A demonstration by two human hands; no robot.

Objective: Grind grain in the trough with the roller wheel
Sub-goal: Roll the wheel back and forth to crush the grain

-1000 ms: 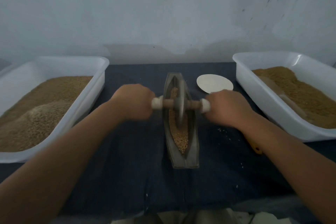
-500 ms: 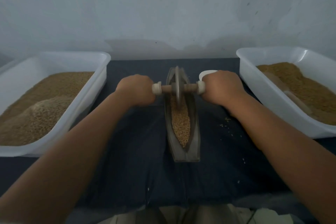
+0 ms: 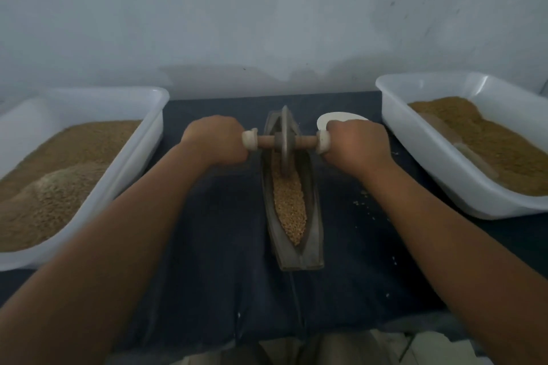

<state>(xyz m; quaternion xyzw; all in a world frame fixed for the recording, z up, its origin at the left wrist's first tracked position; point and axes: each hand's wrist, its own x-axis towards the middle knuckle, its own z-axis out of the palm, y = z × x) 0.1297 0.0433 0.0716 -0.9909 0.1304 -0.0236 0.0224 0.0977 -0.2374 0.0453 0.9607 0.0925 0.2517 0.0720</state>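
Head view: left grip and right grip clench handles flanking roller wheel.

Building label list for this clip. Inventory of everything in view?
trough: 1, grey, centre of cloth
grain: 1 bed, tan, inside trough
roller wheel: 1, grey, wooden axle, far part of trough
left tub: 1, white, left of trough, holds brown grain
right tub: 1, white, right of trough, holds brown grain
disc: 1, white, behind right hand, partly hidden
loose grains: few, pale, on cloth right of trough
cloth: 1, dark blue, under everything
left hand: 1, grips axle's left end
right hand: 1, grips axle's right end
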